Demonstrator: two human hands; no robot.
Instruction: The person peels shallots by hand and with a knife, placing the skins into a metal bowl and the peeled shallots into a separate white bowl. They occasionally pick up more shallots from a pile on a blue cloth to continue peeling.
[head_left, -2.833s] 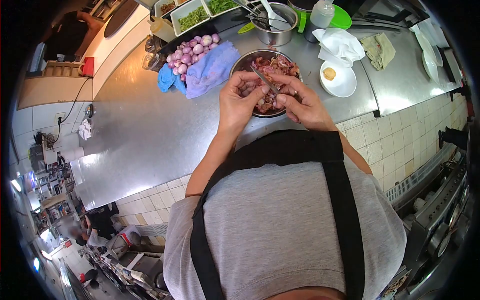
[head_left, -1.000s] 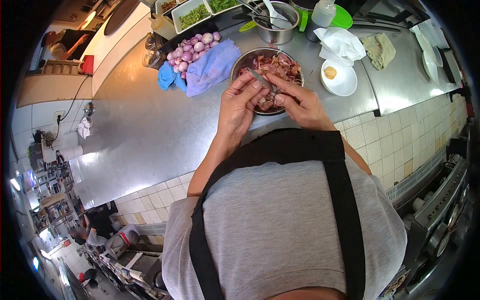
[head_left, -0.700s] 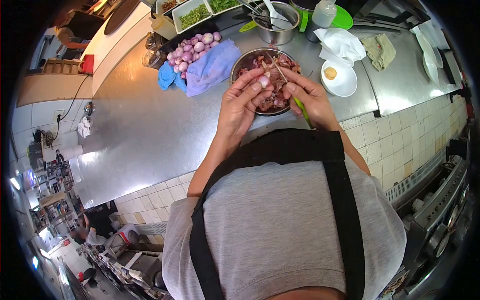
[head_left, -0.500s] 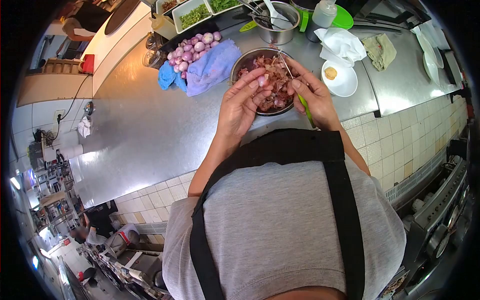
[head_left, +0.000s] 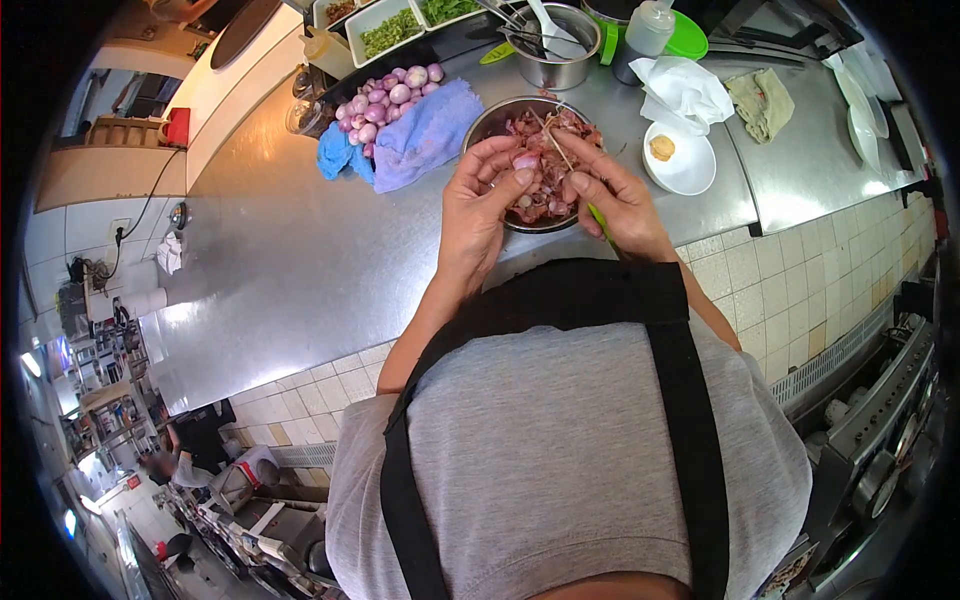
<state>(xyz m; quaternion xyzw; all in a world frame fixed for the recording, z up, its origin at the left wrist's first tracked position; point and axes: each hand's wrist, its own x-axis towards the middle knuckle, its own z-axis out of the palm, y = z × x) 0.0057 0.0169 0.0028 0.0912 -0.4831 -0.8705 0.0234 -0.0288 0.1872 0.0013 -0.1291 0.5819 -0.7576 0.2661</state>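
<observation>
My left hand [head_left: 482, 200] pinches a small pinkish shallot [head_left: 526, 160] over a metal bowl [head_left: 487, 122]. Brown and red skins [head_left: 545, 203] fill the bowl, with a few shallots among them. The green-handled knife [head_left: 598, 217] is in my right hand [head_left: 618, 200], its blade pointing up and left beside the shallot. Both hands are close together above the bowl's near half. Peeled purple shallots [head_left: 398, 94] are heaped to the upper left, next to a purple-blue cloth [head_left: 430, 137] and a bright blue cloth [head_left: 338, 153].
A white bowl [head_left: 690, 172] holding a yellowish lump stands right of the metal bowl. Behind are white paper [head_left: 690, 92], a green cloth [head_left: 762, 103], a pot with utensils [head_left: 560, 72], a squeeze bottle [head_left: 650, 30] and trays of chopped greens [head_left: 388, 34]. A person [head_left: 190, 470] is at the far lower left.
My right hand has shifted slightly left, bringing the knife closer to the shallot. The left hand has tilted a little, with its fingers bent round the shallot.
</observation>
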